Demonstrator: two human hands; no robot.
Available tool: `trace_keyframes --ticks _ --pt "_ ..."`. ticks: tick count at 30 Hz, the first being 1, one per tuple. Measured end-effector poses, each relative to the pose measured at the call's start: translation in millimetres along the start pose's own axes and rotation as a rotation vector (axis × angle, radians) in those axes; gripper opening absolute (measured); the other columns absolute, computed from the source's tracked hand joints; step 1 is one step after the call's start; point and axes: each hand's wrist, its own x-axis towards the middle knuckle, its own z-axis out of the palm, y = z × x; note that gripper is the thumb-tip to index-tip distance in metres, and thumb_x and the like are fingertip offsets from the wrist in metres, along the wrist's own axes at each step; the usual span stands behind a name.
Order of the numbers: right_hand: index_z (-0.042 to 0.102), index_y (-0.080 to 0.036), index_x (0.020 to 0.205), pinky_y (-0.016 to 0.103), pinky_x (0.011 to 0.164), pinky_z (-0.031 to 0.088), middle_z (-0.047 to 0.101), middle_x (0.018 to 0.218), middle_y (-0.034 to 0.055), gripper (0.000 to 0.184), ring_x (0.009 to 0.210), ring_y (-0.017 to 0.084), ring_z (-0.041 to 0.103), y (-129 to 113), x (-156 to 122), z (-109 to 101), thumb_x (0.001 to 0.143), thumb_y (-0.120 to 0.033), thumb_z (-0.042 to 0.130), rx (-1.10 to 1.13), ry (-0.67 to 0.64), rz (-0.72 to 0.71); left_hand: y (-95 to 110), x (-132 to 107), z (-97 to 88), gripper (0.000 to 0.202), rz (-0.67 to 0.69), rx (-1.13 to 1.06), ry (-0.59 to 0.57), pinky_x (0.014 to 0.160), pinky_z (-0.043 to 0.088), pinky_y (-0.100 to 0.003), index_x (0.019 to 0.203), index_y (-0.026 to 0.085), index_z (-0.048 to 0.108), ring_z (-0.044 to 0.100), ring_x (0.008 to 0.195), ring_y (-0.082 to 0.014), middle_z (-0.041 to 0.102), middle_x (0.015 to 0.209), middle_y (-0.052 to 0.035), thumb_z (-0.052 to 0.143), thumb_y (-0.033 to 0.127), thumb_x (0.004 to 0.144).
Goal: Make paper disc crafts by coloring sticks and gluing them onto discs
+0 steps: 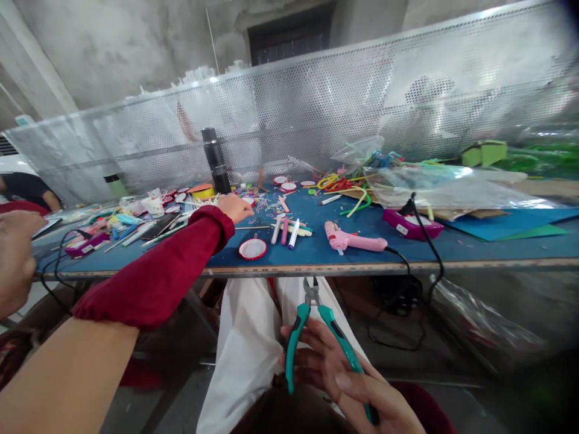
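Note:
My left hand (236, 208), its arm in a dark red sleeve, reaches over the blue tabletop among small loose pieces. Its fingers are curled downward, and whatever they hold is hidden. Close by are a black bottle (216, 161) and a scatter of small colourful bits (271, 208). Low over my lap, my right hand (335, 364) holds cutting pliers (312, 295) with teal handles. The jaws of the pliers stand apart and point toward the table edge. A round red-rimmed white disc (252, 249) lies near the front edge, left of several marker pens (284, 231).
A pink glue gun (355, 239) lies right of the pens, its cord hanging over the edge. Purple power strips (412, 225) sit at both sides. A perforated metal panel (316, 102) stands behind the table. Another person's hand (15, 259) shows at far left.

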Motion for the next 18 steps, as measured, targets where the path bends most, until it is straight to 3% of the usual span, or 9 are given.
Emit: trace_keyframes --ticks 4,8,10,12,18 --pt "0.067 -0.035 0.138 0.058 0.108 0.046 0.064 0.144 0.0115 0.064 0.126 0.038 0.061 1 0 2 0.075 -0.041 0.069 0.001 0.001 -0.015 3 4 -3.1 0.027 0.048 0.085 0.063 0.090 0.049 -0.029 0.096 0.021 0.082 0.070 0.098 -0.0217 0.079 0.099 -0.0057 0.058 0.018 0.084" --pt "0.069 -0.036 0.136 0.060 0.108 0.045 0.065 0.142 0.0114 0.062 0.125 0.039 0.062 3 0 0 0.074 -0.042 0.068 0.000 -0.004 -0.024 4 0 1.0 0.023 0.111 0.112 -0.072 0.088 0.051 -0.034 0.084 0.018 0.081 0.070 0.089 -0.0253 0.078 0.090 -0.0084 0.068 0.037 0.080" --pt "0.067 -0.038 0.137 0.061 0.107 0.046 0.066 0.140 0.0108 0.064 0.125 0.039 0.062 3 0 -1 0.072 -0.042 0.068 0.005 0.005 -0.016 3 -2 7.2 0.019 0.139 0.041 -0.134 0.093 0.052 -0.034 0.085 0.020 0.081 0.071 0.096 -0.0252 0.078 0.095 -0.0070 0.075 0.034 0.075" --pt "0.064 -0.039 0.140 0.062 0.106 0.045 0.066 0.140 0.0102 0.067 0.125 0.039 0.061 4 0 -1 0.073 -0.041 0.067 0.004 0.016 -0.010 2 -3 13.9 0.017 0.112 -0.118 -0.143 0.098 0.052 -0.033 0.088 0.021 0.079 0.072 0.102 -0.0236 0.079 0.100 -0.0058 0.076 0.022 0.071" --pt "0.068 -0.037 0.136 0.061 0.107 0.045 0.067 0.139 0.0113 0.064 0.125 0.039 0.061 4 -3 2 0.073 -0.043 0.068 -0.009 0.017 0.009 8 -3 18.2 0.023 -0.245 -0.986 -0.048 0.089 0.060 -0.033 0.099 0.014 0.067 0.077 0.099 -0.0184 0.076 0.111 -0.0105 0.073 0.005 0.078"
